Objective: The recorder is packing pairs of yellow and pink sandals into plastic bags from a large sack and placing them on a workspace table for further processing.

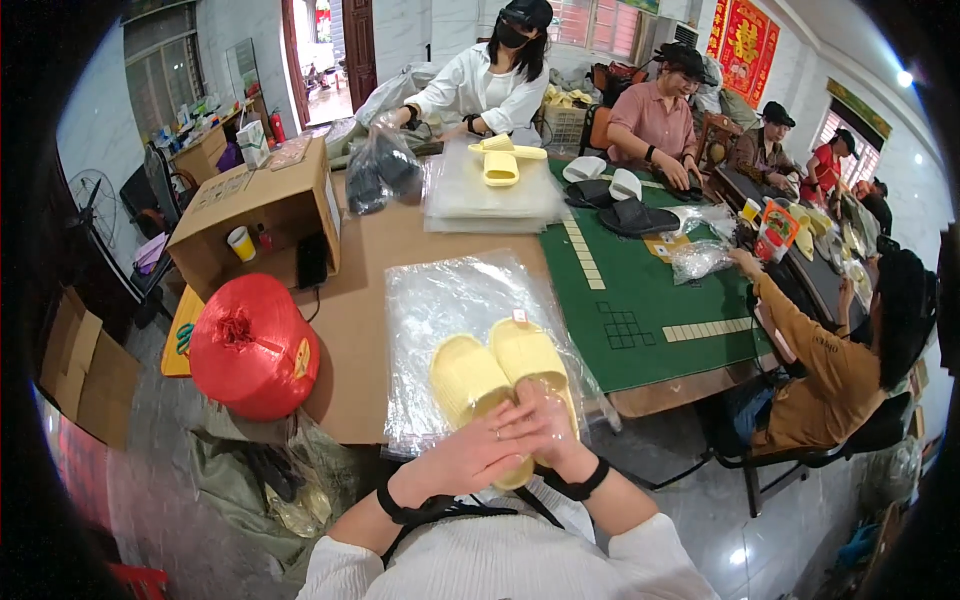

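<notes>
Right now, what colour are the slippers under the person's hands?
Pale yellow. The slippers show best in the head view, the only one.

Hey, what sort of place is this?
Probably a small slipper-packing workshop, judging by the yellow slippers in front, the stack of clear plastic bags, and the large red roll of what looks like twine.

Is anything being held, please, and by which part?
The right grip is on the near right yellow slipper, around its middle; the left grip overlaps, so a firm hold cannot be told.
</notes>
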Tool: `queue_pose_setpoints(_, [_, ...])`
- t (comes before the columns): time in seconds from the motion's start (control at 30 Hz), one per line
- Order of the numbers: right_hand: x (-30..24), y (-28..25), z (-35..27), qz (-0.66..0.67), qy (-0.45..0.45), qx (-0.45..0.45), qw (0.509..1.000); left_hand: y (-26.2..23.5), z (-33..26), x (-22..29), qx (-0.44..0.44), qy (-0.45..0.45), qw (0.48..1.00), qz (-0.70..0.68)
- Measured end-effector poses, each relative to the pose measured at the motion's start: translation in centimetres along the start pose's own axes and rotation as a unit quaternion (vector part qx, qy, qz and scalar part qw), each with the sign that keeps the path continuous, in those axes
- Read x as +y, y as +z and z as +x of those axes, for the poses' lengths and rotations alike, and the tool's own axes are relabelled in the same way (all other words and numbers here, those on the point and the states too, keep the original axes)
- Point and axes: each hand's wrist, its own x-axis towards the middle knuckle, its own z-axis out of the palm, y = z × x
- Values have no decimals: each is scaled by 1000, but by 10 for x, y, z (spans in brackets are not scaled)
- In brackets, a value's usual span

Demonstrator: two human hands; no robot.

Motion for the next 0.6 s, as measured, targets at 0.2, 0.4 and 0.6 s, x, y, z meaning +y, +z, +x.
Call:
queue_pose_setpoints(0.2, [30, 37, 63, -254, -64, 102, 960, 0, -7, 4, -51, 23, 998, -42])
queue_pose_setpoints(0.4, [57, 52, 109, -244, -52, 176, 952, -20, -19, 6, -18, 13, 1000, -6])
queue_pose_setpoints(0.6, [30, 56, 62, -230, -49, 84, 968, -24, -55, -13, 56, -108, 991, 63])
